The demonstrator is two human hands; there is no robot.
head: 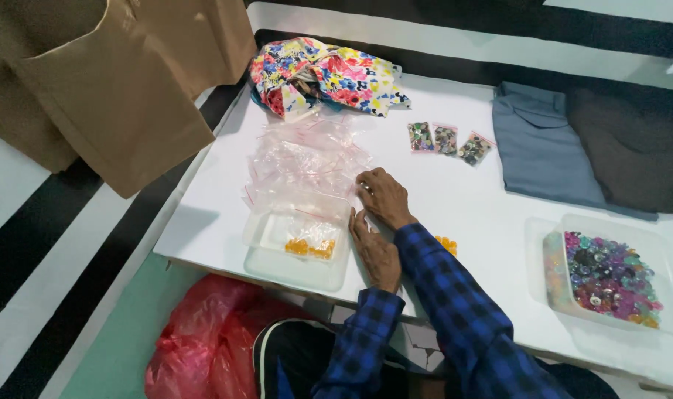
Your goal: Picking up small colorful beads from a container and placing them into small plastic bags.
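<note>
**Three button bags filled, many empty**

Left hand [375, 251] and right hand [383, 196] press flat, fingers loosely open, holding nothing. Just left: orange buttons [311, 247] in a clear tray [296, 270]. Beyond: empty zip bags [307, 159]; three filled bags [447, 142]. Far right: unsorted mixed buttons [610, 277].

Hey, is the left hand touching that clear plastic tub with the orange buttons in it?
Cannot tell. In the head view the left hand lies right against the right rim of the clear tub, but the edges overlap and no gap or contact shows plainly.
</note>
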